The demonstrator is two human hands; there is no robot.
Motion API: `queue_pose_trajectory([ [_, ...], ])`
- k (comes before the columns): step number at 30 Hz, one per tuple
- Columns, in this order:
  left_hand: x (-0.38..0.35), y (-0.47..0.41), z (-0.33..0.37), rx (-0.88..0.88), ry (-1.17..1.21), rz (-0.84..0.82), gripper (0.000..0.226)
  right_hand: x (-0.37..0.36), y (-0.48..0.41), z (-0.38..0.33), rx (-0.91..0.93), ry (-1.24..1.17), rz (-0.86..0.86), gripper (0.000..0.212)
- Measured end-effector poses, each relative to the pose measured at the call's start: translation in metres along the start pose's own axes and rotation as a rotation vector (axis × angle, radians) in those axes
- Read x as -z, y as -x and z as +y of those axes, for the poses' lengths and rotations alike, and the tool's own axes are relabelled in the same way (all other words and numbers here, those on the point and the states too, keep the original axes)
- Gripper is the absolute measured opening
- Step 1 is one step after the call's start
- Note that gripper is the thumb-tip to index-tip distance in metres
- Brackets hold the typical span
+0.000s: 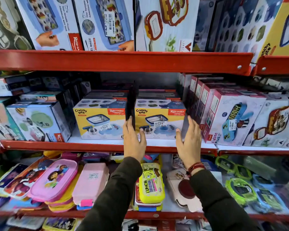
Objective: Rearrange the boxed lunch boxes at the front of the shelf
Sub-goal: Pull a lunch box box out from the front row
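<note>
Two yellow "Crunchy bite" lunch-box cartons stand side by side at the front of the middle red shelf [73,145]. The left carton [98,120] stands untouched. My hands clasp the right carton [158,114] from both sides. The fingers of my left hand [133,142] reach into the dark gap between the two cartons, and its thumb lies on the carton's front. My right hand [188,140] presses flat against the carton's right side, thumb at the front corner. The carton rests on the shelf.
A pink "Kidzee plus" carton [230,119] stands close to the right, and a white and green carton [38,122] to the left. More cartons are stacked behind. Tall boxes fill the upper shelf [123,61]. Loose plastic lunch boxes [150,182] lie on the lower shelf under my arms.
</note>
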State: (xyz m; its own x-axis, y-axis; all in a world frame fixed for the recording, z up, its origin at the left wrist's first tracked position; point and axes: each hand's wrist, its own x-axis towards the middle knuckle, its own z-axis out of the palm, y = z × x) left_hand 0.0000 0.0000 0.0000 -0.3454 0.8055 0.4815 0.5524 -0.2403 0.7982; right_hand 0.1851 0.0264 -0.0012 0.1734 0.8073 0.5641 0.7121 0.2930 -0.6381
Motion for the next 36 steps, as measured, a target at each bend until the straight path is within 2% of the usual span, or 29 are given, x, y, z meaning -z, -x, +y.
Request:
queue_pose_trajectory([
  [4, -0.005, -0.004, -0.002, 0.129, -0.046, -0.066, 0.058, -0.005, -0.011, 0.012, -0.144, 0.037, -0.142, 0.051],
  [7, -0.005, -0.006, -0.001, 0.155, -0.042, -0.091, 0.057, -0.007, -0.013, 0.017, -0.154, 0.016, -0.190, 0.038],
  [10, -0.001, -0.006, 0.003, 0.152, -0.034, -0.103, 0.057, -0.006, -0.017, 0.019, -0.206, -0.059, -0.198, 0.041],
  [13, 0.006, -0.001, 0.009, 0.115, 0.003, -0.098, 0.056, -0.003, -0.016, 0.023, -0.246, -0.208, -0.134, 0.042],
  [17, 0.013, 0.001, 0.011, 0.076, 0.128, -0.072, 0.053, 0.012, -0.007, 0.021, -0.226, -0.443, 0.027, 0.030],
  [21, 0.020, 0.005, 0.019, 0.081, 0.332, 0.011, 0.036, 0.029, -0.004, 0.002, -0.203, -0.624, 0.172, 0.014],
  [25, 0.030, 0.002, 0.037, 0.108, 0.478, 0.106, 0.027, 0.039, -0.004, -0.008, -0.198, -0.743, 0.222, 0.010],
  [28, 0.041, -0.001, 0.043, 0.088, 0.557, 0.077, 0.032, 0.045, -0.007, -0.011, -0.219, -0.838, 0.221, 0.011],
  [31, 0.051, -0.005, 0.040, -0.017, 0.547, -0.038, 0.062, 0.050, -0.010, -0.013, -0.246, -0.937, 0.228, 0.011],
  [36, 0.056, -0.007, 0.040, -0.128, 0.348, -0.125, 0.078, 0.057, -0.011, -0.013, -0.162, -0.920, 0.153, 0.041],
])
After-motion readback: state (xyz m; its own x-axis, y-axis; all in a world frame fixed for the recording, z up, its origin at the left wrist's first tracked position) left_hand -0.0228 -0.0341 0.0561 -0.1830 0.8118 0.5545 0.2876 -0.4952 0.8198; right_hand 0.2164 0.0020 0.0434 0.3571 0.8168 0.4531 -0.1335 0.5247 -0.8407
